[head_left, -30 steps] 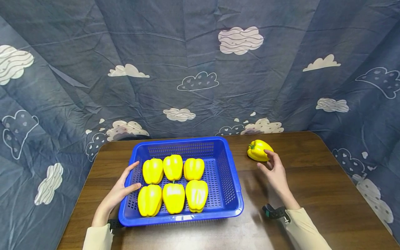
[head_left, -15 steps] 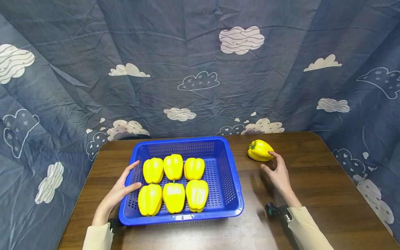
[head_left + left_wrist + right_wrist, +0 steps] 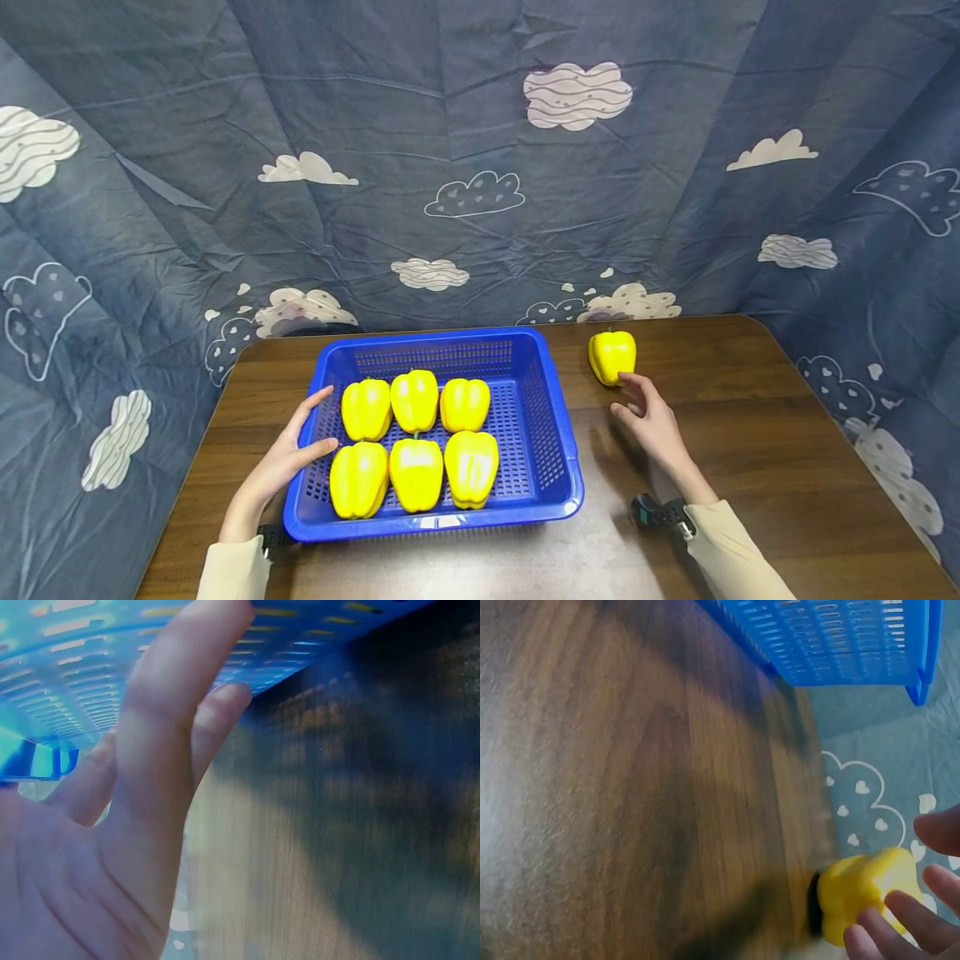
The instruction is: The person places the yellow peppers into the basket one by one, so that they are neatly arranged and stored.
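Left hand (image 3: 288, 458): open, fingers straight against basket (image 3: 558, 467) at its 9 o'clock wall.
Right hand (image 3: 648, 417): open, fingertips touching pepper (image 3: 612, 356) at 11 o'clock.

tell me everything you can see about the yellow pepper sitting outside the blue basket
The glossy yellow bell pepper looks plastic-smooth, lobed, with a small green stem on top. It stands upright on the brown wooden table, right of the blue slotted plastic basket and apart from it. The right hand reaches it; its fingertips touch its near side.
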A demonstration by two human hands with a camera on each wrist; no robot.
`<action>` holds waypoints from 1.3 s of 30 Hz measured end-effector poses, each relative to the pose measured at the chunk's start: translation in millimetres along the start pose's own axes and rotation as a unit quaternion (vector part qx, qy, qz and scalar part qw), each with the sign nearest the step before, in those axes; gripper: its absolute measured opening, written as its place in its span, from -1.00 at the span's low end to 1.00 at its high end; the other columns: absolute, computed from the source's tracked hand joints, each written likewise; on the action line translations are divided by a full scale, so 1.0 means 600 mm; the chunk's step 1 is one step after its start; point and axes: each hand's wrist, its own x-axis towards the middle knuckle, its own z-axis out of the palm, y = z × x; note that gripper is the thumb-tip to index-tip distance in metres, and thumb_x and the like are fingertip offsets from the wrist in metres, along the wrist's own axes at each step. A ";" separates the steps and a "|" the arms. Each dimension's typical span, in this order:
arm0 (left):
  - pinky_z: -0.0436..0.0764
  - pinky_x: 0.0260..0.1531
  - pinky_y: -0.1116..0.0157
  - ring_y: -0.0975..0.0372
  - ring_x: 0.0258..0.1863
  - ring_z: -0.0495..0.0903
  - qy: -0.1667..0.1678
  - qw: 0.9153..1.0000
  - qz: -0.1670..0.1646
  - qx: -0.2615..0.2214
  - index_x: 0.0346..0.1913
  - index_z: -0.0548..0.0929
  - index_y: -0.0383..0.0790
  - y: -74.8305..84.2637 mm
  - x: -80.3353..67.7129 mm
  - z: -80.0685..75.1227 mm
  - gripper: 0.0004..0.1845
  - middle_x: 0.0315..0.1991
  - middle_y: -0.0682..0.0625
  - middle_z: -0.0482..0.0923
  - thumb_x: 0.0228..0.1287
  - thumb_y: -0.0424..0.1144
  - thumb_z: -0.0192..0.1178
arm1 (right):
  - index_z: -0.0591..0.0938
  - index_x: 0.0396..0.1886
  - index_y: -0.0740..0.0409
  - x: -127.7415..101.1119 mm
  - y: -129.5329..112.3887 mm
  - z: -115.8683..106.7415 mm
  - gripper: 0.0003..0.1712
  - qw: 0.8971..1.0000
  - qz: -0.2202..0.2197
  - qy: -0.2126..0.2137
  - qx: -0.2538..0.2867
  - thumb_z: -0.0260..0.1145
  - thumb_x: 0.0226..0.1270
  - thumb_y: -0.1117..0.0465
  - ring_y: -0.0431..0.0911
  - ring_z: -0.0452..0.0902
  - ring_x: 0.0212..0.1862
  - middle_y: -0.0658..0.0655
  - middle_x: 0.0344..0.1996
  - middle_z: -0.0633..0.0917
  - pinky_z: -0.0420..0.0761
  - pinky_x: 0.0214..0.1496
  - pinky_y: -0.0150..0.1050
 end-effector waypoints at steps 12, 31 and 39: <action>0.59 -0.15 -0.07 -0.37 0.25 0.16 0.001 1.000 0.005 -0.004 0.50 -0.05 0.02 -0.003 0.001 -0.001 -0.23 0.46 -0.31 -0.20 0.34 -0.35 0.08 | 0.30 0.29 0.38 0.047 0.029 -0.008 -0.16 0.997 -0.050 0.047 -0.039 0.43 -0.06 0.50 0.33 0.17 0.25 0.43 0.26 0.24 0.22 0.22 0.18; 0.58 -0.11 -0.06 -0.35 0.24 0.18 -0.001 1.000 0.010 0.007 0.50 -0.04 -0.02 -0.001 0.000 0.002 -0.24 0.45 -0.32 -0.18 0.34 -0.37 0.08 | 0.12 0.43 0.33 0.111 0.066 -0.029 0.03 0.997 -0.041 -0.045 -0.047 0.38 -0.09 0.52 0.33 -0.04 0.39 0.40 0.41 0.08 -0.11 0.34 0.33; 0.56 -0.09 -0.08 -0.33 0.25 0.18 0.003 1.000 0.012 0.006 0.50 -0.04 0.00 -0.003 0.000 0.000 -0.23 0.45 -0.31 -0.17 0.34 -0.38 0.07 | 0.15 0.40 0.32 0.117 0.071 -0.028 0.02 0.997 -0.039 -0.044 -0.049 0.42 -0.09 0.54 0.33 0.02 0.34 0.41 0.35 0.15 -0.06 0.32 0.33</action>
